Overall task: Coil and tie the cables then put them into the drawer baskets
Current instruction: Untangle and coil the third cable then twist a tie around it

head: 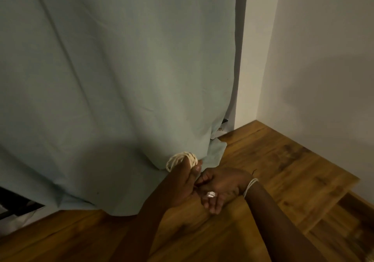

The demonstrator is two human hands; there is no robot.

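Gripping coiled cable (181,159) looped over left hand (185,180); right hand (219,189) touching it, fingers half-curled, grip unclear.

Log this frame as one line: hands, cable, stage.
left hand: holding white cable coil | right hand: at left hand, grip unclear | stage: coiling/tying | drawer baskets: not visible

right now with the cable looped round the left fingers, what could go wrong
1. The cream cable coil sits near the left hand's fingertips with no tie visible; it could slide off and unravel.
2. The coil hangs right against the curtain, whose folds might snag a loop.
3. The right hand works close in at the left palm in dim light, so a loose end could be missed.
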